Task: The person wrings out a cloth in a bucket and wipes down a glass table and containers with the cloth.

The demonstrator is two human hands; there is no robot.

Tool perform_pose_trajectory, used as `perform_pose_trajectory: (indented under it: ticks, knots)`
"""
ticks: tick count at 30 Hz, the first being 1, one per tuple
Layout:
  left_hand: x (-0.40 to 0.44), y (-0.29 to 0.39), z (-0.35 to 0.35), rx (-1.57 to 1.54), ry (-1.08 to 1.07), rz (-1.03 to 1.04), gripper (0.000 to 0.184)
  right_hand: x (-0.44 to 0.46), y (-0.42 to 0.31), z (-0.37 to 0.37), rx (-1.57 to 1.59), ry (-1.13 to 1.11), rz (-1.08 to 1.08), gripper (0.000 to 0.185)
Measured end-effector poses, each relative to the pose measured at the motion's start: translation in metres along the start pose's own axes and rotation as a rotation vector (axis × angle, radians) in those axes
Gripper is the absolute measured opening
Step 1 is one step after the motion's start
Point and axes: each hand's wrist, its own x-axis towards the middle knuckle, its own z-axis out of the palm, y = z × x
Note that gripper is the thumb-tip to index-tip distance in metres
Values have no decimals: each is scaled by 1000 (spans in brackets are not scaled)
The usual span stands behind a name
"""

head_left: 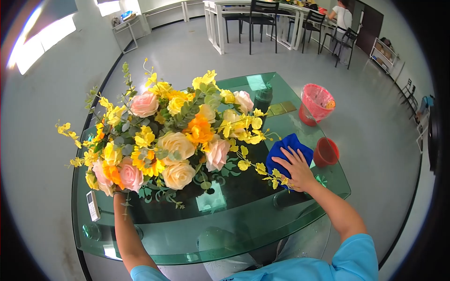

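Observation:
A large arrangement of yellow, orange, pink and cream flowers (176, 145) covers the left and middle of a green glass table (187, 243). My right hand (295, 166) lies with fingers spread on a bunched blue cloth (286, 147) near the table's right side. A trailing yellow flower stem hangs by that hand. My left forearm reaches up under the left side of the flowers, and the blooms hide the hand itself. Left of that forearm, a white remote control (93, 206) rests on the glass.
A red container (326, 152) shows just right of the cloth. Farther back is a red and pink basket (316, 103). Chairs (260, 21) and white tables stand at the back, where a person (342, 16) in white sits. A wall runs along the left.

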Motion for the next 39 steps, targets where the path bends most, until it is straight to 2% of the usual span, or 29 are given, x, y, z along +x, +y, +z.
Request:
perform_pose_trajectory:
  ticks: [2,3,4,7,11,17,18,24,29,35,37,39]
  knots:
    - [-4,-15,-2,-28,-25,21,50,0,1,3,-5,-24,2,57]
    - [1,-61,-59,-45,-43,32,50,0,0,2,-11,-4,-7,64]
    - [-2,-40,0,-65,-65,44,50,1,0,0,-18,-5,18,64]
    - [2,-93,-24,-127,-134,84,50,2,-9,-5,-6,-55,21,76]
    - [11,-126,-13,-218,-180,117,50,0,-45,-5,-62,-54,24,63]
    - [63,-109,53,-314,-208,144,50,11,-116,18,-67,-39,59,55]
    - [83,-85,83,-317,-205,150,50,14,-113,24,-73,-37,59,55]
    - [125,-41,165,-394,-201,166,50,22,-145,50,-103,-15,63,52]
    - [149,-15,214,-451,-218,167,50,29,-163,60,-76,5,77,52]
    - [147,-26,228,-486,-240,155,50,31,-165,62,-79,1,96,54]
    - [84,97,175,281,-148,325,48,32,-168,62,-75,6,100,54]
    - [42,142,146,375,-167,423,45,32,-171,61,-74,12,112,54]
